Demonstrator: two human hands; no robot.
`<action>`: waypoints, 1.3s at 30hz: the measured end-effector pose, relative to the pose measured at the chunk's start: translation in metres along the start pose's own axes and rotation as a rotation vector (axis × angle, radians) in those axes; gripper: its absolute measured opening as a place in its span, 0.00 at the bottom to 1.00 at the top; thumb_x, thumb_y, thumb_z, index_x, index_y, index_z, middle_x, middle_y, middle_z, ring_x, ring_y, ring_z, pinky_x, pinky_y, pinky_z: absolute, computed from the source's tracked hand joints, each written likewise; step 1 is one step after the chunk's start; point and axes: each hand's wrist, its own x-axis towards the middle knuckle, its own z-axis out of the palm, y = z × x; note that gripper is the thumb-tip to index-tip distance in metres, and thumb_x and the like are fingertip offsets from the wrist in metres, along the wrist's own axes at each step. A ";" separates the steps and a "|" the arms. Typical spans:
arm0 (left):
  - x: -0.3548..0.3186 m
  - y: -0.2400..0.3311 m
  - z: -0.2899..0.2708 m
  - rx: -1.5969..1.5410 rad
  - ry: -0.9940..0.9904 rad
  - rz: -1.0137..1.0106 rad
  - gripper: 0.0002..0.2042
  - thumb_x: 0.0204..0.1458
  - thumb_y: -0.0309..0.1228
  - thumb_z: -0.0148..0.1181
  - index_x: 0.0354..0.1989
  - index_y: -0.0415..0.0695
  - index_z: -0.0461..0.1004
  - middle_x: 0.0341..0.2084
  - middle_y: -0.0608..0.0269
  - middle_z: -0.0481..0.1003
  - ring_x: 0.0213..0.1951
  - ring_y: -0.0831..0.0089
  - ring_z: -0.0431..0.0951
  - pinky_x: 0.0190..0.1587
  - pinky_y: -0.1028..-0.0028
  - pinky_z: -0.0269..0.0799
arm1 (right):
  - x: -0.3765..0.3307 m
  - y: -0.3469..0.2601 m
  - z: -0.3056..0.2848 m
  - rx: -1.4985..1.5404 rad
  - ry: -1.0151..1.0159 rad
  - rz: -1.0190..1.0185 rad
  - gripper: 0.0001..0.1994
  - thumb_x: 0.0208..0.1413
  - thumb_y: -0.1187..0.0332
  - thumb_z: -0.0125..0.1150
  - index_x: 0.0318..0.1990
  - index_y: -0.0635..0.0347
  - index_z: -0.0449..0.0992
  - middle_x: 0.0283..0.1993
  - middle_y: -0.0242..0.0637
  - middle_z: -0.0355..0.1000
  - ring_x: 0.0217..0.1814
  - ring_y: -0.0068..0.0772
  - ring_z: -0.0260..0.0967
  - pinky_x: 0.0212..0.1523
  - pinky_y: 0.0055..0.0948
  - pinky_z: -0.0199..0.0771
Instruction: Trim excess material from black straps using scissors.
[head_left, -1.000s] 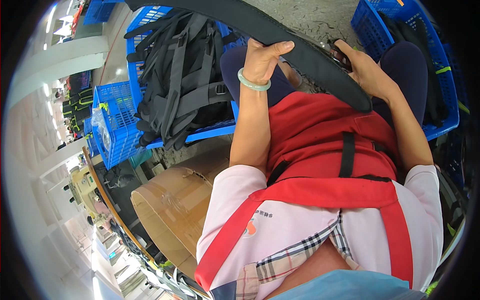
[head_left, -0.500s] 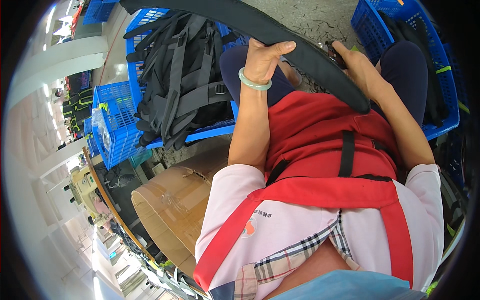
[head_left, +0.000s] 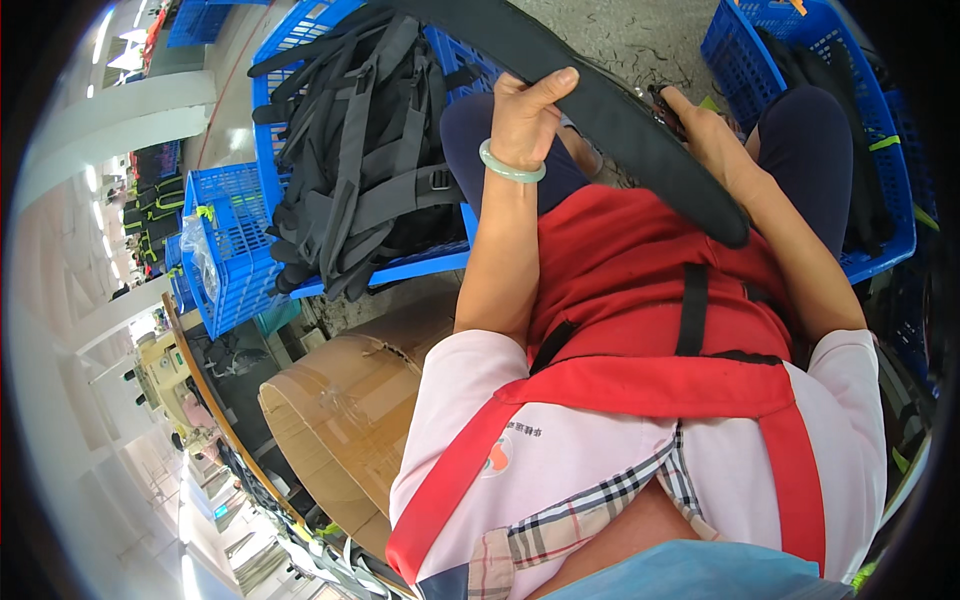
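Observation:
A long black padded strap (head_left: pixel 640 130) runs slantwise across my lap, its rounded lower end over the red apron (head_left: pixel 620 260). My left hand (head_left: pixel 530 115), with a pale green bangle at the wrist, grips the strap's left edge, the thumb lying on top. Beyond the strap's right edge, my right hand (head_left: pixel 715 145) is closed around a small dark tool (head_left: pixel 664 108) with a shiny metal part beside it. The strap and fingers partly hide this tool, so its exact kind is unclear.
A blue crate (head_left: pixel 262 150) heaped with black straps (head_left: pixel 350 170) stands at left. Another blue crate (head_left: pixel 890 225) with dark pieces is by my right knee. Nearer on the left are a smaller blue basket (head_left: pixel 235 250) and a curved cardboard box (head_left: pixel 330 410). Dark scraps litter the floor (head_left: pixel 640 35).
The strap has shifted; its rounded end sits slightly lower and further right, and its far part has swung right. My left hand stays gripped on it, with the thumb slightly higher.

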 end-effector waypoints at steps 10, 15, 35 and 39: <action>-0.003 -0.006 -0.001 0.003 -0.049 0.000 0.10 0.45 0.14 0.63 0.34 0.41 0.78 0.31 0.64 0.79 0.34 0.75 0.79 0.40 0.75 0.75 | 0.001 -0.016 -0.009 0.081 -0.054 -0.027 0.15 0.52 0.69 0.59 0.43 0.64 0.62 0.32 0.59 0.70 0.39 0.62 0.68 0.36 0.47 0.66; -0.004 -0.004 -0.001 -0.024 -0.030 -0.003 0.10 0.45 0.15 0.63 0.35 0.41 0.78 0.31 0.63 0.79 0.34 0.75 0.78 0.41 0.75 0.74 | 0.002 -0.014 -0.013 0.049 -0.020 0.003 0.16 0.52 0.67 0.60 0.43 0.64 0.64 0.33 0.57 0.72 0.40 0.61 0.69 0.37 0.45 0.67; -0.003 -0.007 0.001 -0.026 -0.005 -0.021 0.11 0.45 0.14 0.63 0.37 0.41 0.76 0.33 0.64 0.78 0.35 0.74 0.78 0.41 0.74 0.75 | 0.001 -0.004 -0.003 0.005 0.037 0.006 0.13 0.51 0.66 0.57 0.43 0.58 0.66 0.27 0.56 0.69 0.34 0.61 0.69 0.30 0.45 0.65; -0.003 -0.008 -0.003 0.016 -0.060 -0.012 0.10 0.48 0.15 0.60 0.38 0.42 0.77 0.34 0.64 0.79 0.38 0.72 0.78 0.46 0.70 0.73 | 0.002 -0.001 -0.002 0.029 0.024 0.024 0.13 0.52 0.66 0.58 0.43 0.59 0.65 0.28 0.55 0.70 0.35 0.61 0.70 0.31 0.44 0.66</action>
